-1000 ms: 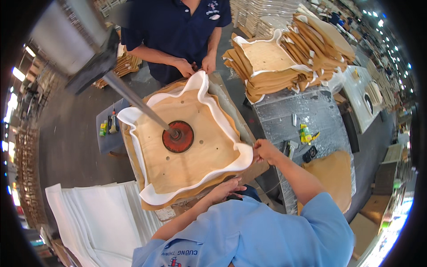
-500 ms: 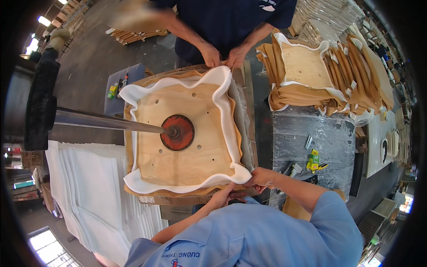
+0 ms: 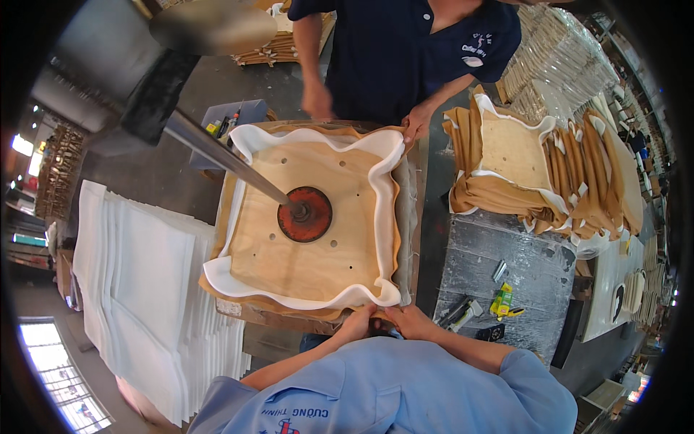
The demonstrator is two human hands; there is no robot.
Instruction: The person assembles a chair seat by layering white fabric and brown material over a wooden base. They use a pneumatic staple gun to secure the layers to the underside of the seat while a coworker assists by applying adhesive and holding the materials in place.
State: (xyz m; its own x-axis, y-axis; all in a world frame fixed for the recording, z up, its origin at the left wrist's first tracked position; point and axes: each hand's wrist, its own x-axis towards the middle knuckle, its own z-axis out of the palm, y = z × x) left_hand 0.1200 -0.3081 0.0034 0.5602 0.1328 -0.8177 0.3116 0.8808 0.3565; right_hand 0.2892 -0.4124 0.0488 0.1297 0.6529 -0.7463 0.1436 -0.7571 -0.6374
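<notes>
A square plywood board lies face up, ringed by wavy white padding and a tan fabric edge. A red round disc on a metal rod presses on its middle. At the near edge, toward the right corner, my left hand pinches the tan fabric. Close beside it my right hand is also closed on that edge; its fingertips are partly hidden. Across from me, a co-worker's hand holds the far right corner, while their other hand is blurred near the far edge.
White padding sheets are stacked at the left. On the right, a plastic-covered table bears a staple gun and a yellow-green box. Tan-covered boards are piled behind it. A blue bin stands at the far left.
My right hand has moved left along the near edge, from the corner to beside my left hand. The co-worker's hands have separated, one shifting left and one to the right corner. The view has shifted.
</notes>
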